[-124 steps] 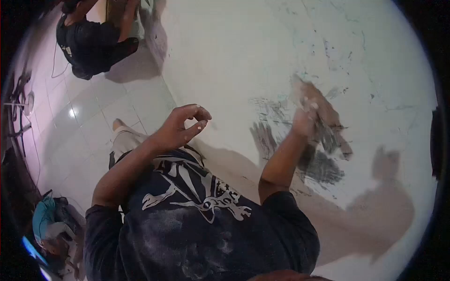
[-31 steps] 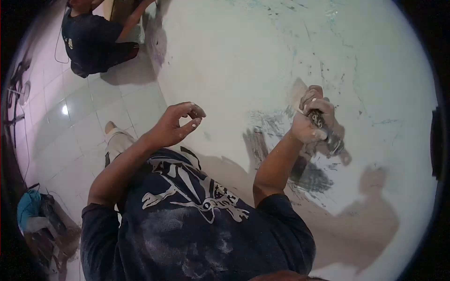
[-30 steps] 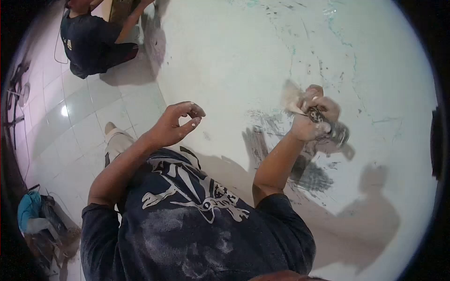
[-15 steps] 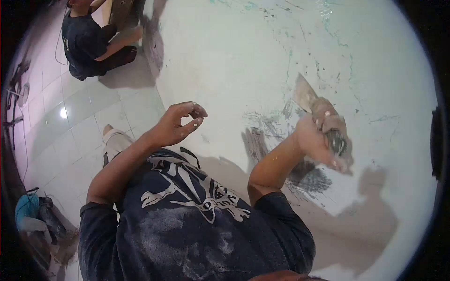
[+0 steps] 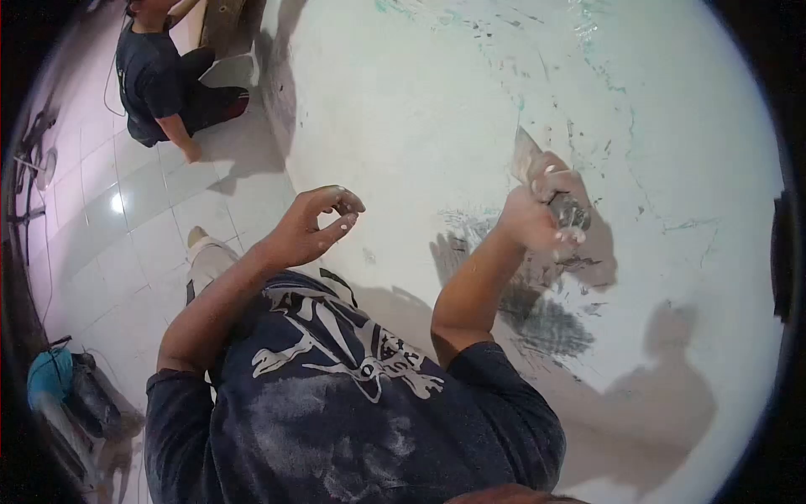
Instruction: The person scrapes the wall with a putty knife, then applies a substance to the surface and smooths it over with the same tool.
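My right hand [image 5: 537, 220] is wrapped around the handle of a putty knife, in front of the wall [image 5: 395, 126]. The flared blade [image 5: 525, 158] points up and left, at or very close to the wall; contact cannot be made out. Below this hand, a dark grey scraped patch [image 5: 550, 326] marks the white surface. My left hand [image 5: 306, 228] hangs in the air left of centre. Its fingers are loosely curled, with a gap to the thumb and nothing between them. Pale specks stick to the fingers of both hands.
A co-worker in dark clothes [image 5: 159, 84] crouches on the tiled floor [image 5: 138, 181] at upper left. Lower left lies a turquoise item [image 5: 50, 374] beside dark things. Cables run along the left edge. Green and dark streaks cross the upper wall.
My right hand and the putty knife have shifted left and slightly up along the wall. My left hand has barely moved. The co-worker's arm has swung from the wall side down toward the floor.
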`<state>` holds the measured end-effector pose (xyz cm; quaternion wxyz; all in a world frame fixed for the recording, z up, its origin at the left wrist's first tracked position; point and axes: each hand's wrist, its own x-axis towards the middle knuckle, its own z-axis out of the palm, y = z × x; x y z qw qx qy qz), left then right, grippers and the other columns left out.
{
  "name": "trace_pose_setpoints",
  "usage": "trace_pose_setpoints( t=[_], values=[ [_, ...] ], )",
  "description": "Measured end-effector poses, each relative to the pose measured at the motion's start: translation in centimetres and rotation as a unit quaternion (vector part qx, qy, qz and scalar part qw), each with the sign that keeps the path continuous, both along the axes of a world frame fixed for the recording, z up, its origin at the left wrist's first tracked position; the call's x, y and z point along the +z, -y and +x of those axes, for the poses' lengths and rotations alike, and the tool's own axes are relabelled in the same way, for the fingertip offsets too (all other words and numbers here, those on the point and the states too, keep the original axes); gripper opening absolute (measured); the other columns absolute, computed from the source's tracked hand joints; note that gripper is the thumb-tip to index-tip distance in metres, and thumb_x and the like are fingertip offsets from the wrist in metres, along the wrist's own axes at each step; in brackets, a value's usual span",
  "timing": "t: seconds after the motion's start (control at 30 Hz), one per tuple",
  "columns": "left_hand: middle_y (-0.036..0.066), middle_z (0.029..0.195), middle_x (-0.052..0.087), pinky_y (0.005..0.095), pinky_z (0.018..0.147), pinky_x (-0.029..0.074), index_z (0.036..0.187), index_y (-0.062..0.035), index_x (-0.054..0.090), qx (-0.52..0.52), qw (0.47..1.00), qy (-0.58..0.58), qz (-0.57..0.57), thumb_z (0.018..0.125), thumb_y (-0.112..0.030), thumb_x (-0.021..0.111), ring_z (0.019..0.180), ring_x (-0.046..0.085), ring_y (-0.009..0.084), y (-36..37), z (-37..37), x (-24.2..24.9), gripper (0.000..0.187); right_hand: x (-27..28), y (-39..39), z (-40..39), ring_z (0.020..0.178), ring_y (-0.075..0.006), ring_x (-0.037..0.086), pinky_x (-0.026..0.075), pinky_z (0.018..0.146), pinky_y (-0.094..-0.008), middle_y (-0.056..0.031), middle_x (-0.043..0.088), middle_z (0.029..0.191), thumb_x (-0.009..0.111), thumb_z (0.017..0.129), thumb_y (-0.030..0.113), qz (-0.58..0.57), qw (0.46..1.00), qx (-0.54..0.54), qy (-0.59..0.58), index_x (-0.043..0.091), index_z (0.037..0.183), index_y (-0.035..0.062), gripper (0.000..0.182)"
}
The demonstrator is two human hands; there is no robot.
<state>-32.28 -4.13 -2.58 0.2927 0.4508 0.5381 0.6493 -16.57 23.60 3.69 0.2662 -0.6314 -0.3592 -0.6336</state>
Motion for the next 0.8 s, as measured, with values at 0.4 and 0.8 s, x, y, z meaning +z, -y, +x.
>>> trace_pose_setpoints(
  t=[0.4,0.8],
  values=[
    [0.009,0.094,0.065,0.0342,0.083,0.045,0.100,-0.0006,0.062,-0.006,1.000,-0.007,0.012,0.090,-0.012,0.059,0.090,0.060,0.0189,0.5,-0.2,0.5,0.015,13.2,7.7,2.1,0.085,-0.0250,0.057,0.044,0.083,-0.0476,-0.0146,0.059,0.103,0.029,0.093,0.064,0.222,-0.006,-0.973,-0.069,0.046,0.125,-0.0017,0.075],
    [0.008,0.093,0.065,0.0326,0.082,0.045,0.100,-0.0018,0.062,0.007,1.000,-0.005,-0.020,0.089,-0.010,0.061,0.089,0.058,0.0170,0.4,0.7,-0.2,0.013,8.4,1.3,2.6,0.074,-0.0298,0.056,0.049,0.076,-0.0431,-0.0155,0.056,0.093,0.039,0.091,0.057,0.249,-0.005,-0.960,0.123,0.054,0.096,-0.0025,0.061]
  ],
)
